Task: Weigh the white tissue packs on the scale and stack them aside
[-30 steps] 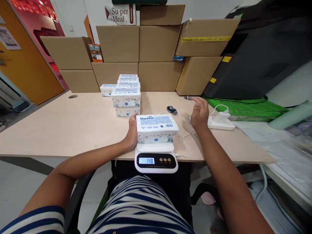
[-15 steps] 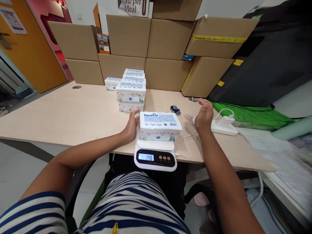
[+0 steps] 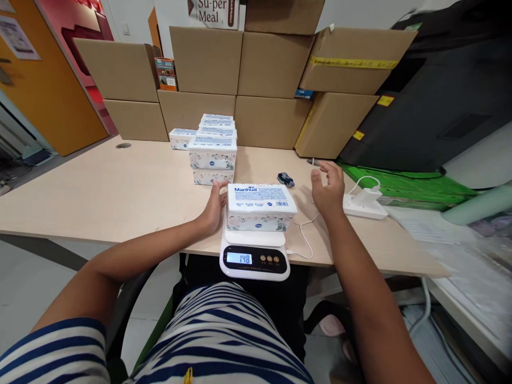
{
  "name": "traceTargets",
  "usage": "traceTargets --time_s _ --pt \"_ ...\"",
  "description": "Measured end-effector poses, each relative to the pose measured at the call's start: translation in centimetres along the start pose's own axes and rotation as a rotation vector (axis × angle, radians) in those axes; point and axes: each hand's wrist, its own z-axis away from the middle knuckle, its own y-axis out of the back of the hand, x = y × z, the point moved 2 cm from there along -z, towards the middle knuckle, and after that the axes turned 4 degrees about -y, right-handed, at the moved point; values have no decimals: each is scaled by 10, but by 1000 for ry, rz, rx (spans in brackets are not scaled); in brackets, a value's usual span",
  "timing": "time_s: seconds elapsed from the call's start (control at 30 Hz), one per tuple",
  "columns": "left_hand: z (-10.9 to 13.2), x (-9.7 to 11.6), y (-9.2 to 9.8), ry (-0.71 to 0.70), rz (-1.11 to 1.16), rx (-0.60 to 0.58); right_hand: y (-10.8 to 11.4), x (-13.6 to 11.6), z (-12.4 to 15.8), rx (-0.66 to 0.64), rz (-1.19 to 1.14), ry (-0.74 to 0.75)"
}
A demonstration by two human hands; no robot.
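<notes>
- The white pack (image 3: 262,207), printed "Manhua", lies flat on the plate of the scale (image 3: 276,272), near the front edge of the table (image 3: 120,197).
- The lit display (image 3: 239,258) shows figures which look like 148, perhaps with a point after the 1.
- So I judge that the step in hand is the weighing of this pack, and that the reading is already there to be taken.
- The left hand (image 3: 212,213) is at the left side of the pack, with its fingers loose and not clamped on anything; whether they touch the wrapping, I cannot tell.
- The right hand (image 3: 330,192) is in the air to the right, holding nothing, with the thumb apart from the half-bent fingers, well away from the pack.
- Behind the scale, similar packs stand in a stack (image 3: 213,154).
- In my judgement, lifting the pack would call for the right hand to come to its right side, so that both palms press evenly.
- The lift should go straight up, because the front of the scale seems to reach past the table edge, and a white cable (image 3: 310,245) runs from its right side.
</notes>
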Motion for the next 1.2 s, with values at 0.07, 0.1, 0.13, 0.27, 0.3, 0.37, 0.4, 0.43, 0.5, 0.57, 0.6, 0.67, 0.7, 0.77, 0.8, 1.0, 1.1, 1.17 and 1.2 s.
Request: traceTargets --time_s 0.07,0.1,0.13,0.27,0.3,0.37,0.4,0.43,0.5,0.57,0.6,0.67,0.7,0.77,0.8,1.0,1.1,1.17,1.2 --pt "0 -1 0 1 14 -6 -2 1 1 -90 39 18" --pt "-1 -1 1 2 16 -10 -4 1 3 -145 52 22" --pt "-1 -1 1 1 16 -13 -5 1 4 -201 61 20" --pt "-1 -1 2 -8 19 -16 -11 -1 10 -343 59 -26" --pt "-1 -1 2 -11 18 -17 -12 -2 10 -353 55 -38" --pt "-1 -1 2 -13 12 -18 -12 -2 10 -356 49 -54" --pt "-1 -1 2 -14 8 -18 -12 -1 9 -354 47 -58" --pt "-1 -1 2 -15 3 -17 -12 -1 9 -351 46 -60" --pt "-1 0 2 -17 -8 -18 -11 0 7 -350 47 -59" --pt "-1 0 2 -20 -28 -13 -11 0 7 -354 46 -55" --pt "-2 1 3 -20 -38 -8 -11 -1 7 -357 43 -55" --pt "-2 1 3 -20 -56 5 -12 -1 8 -358 34 -62" --pt "-2 2 3 -19 -63 11 -13 -1 8 -355 30 -68" --pt "-2 3 3 -10 -77 12 -13 0 8 -351 31 -77" --pt "-2 4 2 -5 -83 12 -13 0 9 -349 36 -77" --pt "2 8 0 5 -99 -3 -12 0 8 -346 58 -45" --pt "2 8 0 1 -106 -4 -12 -2 8 -337 49 -41" --pt "2 8 1 -5 -106 -7 -12 -3 8 -332 48 -41" --pt "1 7 1 -8 -108 -9 -12 -3 9 -330 50 -41"
